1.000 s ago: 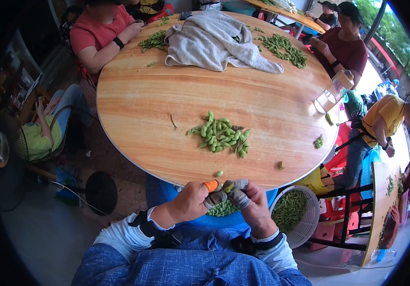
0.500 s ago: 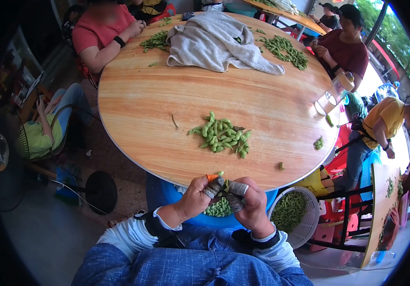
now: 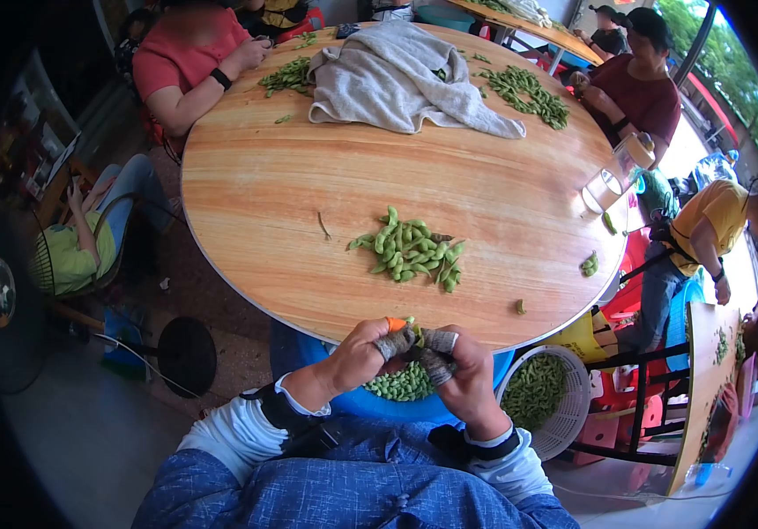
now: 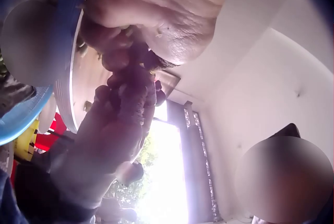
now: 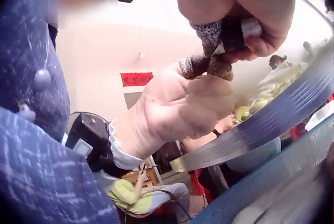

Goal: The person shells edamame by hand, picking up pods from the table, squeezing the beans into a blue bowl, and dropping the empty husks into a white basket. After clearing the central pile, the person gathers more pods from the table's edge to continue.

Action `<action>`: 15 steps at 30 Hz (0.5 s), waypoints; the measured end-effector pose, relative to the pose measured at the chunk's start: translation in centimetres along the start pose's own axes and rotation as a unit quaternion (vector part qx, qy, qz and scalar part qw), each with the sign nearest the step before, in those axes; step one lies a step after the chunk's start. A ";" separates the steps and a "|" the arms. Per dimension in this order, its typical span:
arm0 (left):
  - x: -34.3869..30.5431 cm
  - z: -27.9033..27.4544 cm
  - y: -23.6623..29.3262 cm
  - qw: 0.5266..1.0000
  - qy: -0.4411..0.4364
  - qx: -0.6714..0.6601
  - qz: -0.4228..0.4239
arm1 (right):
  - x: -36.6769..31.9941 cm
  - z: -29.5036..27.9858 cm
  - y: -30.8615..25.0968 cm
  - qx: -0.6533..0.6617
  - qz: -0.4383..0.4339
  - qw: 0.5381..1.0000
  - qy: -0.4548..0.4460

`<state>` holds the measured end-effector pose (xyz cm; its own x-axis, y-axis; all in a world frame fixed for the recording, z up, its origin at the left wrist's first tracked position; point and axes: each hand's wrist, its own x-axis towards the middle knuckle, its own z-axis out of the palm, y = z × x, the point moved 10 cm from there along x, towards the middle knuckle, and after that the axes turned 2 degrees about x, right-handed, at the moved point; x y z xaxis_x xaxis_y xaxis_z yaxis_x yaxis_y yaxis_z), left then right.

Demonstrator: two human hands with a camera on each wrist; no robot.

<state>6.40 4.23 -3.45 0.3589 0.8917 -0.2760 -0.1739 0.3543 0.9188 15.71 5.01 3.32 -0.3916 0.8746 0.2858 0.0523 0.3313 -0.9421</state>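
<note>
Both hands meet over the table's near edge, thumbs and some fingertips wrapped in grey cloth, with an orange band on a left finger. My left hand (image 3: 357, 357) and right hand (image 3: 470, 381) pinch a small green soybean pod (image 3: 420, 334) between them, mostly hidden by the fingers. A loose pod lies just beyond the left fingertips. Below the hands, shelled green beans (image 3: 404, 384) sit in a blue basin (image 3: 363, 408). Farther up the table is a pile of soybean pods (image 3: 405, 247). In the right wrist view the wrapped fingertips (image 5: 221, 67) come together.
On the round wooden table (image 3: 308, 176) lie a grey towel (image 3: 388, 75), more pod piles and a clear bottle (image 3: 608, 183). A white basket (image 3: 570, 423) of pods stands at the right of the basin. Other people sit around; a fan (image 3: 0, 282) is on the left.
The hands stay together over the basin, moving slightly up toward the table edge. Their fingertips shift and twist around the pod. The pile on the table looks the same.
</note>
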 end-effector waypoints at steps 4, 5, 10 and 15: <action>0.1 -0.4 -0.3 0.995 0.044 -0.083 -0.018 | 0.3 0.6 -2.2 -0.115 -0.097 0.989 0.003; 0.2 -0.4 0.0 0.995 0.031 -0.092 -0.015 | 0.4 0.6 -2.1 -0.126 -0.098 0.987 0.010; 0.6 -0.1 0.1 0.991 0.002 -0.131 -0.029 | 0.5 -0.3 -0.1 -0.044 0.008 0.998 0.048; 0.4 0.9 0.3 0.991 -0.035 -0.115 -0.064 | 0.0 -1.2 2.2 0.067 0.052 0.993 0.082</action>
<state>7.30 4.44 -3.08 0.4530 0.8162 -0.3587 -0.3242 0.5256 0.7865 16.97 6.15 1.49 -0.2354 0.9512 0.1996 -0.0424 0.1952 -0.9799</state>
